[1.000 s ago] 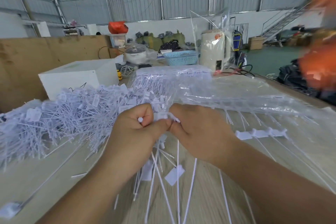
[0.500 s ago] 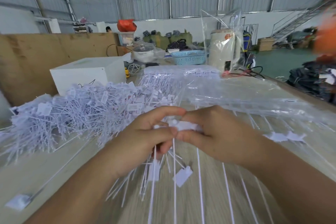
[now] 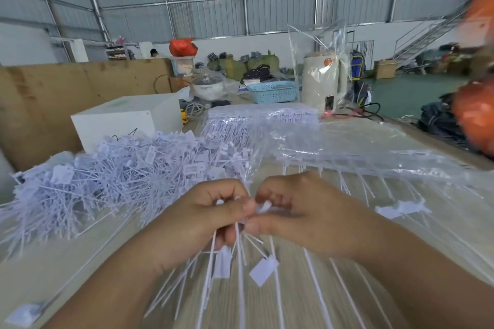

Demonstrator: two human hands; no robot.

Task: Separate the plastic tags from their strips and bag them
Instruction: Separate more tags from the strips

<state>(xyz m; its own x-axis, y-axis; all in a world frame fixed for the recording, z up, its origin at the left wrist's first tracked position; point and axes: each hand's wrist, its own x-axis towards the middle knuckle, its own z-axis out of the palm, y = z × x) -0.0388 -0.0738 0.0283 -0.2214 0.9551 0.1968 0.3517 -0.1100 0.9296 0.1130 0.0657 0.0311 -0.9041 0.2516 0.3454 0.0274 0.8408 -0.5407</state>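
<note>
- Both hands meet over the near edge of the counter (image 3: 307,291), knuckles almost touching. The left hand (image 3: 205,224) holds a growing bundle of thin white stems; the right hand (image 3: 302,211) works at the strip (image 3: 263,207) between the two thumbs.
- Change noted: half a second ago the white strip piece lay flat across both sets of fingers; now it is tilted up and pinched tighter, and more loose stems fan out below the left hand. I judge that another tag has just been, or is being, broken free.
- Fingers: those of the left hand are curled round the stems, thumb pressed on top. Those of the right hand pinch the small strip end between thumb and forefinger.
- Separated tags (image 3: 263,270) hang under the hands, flat white rectangles on long, stiff, needle-thin stems.
- A large loose pile of tags (image 3: 112,181) lies on the counter to the left, tangled and bristly, pale bluish white.
- Clear plastic bags (image 3: 347,152), glossy and crinkled, lie to the right and beyond, with unseparated strips inside and beneath them. One short strip piece (image 3: 401,208) lies bare on the counter beside the right wrist.
- Bagging looks not yet begun for the bundle in hand.
- A white box (image 3: 125,120) stands behind the pile.
</note>
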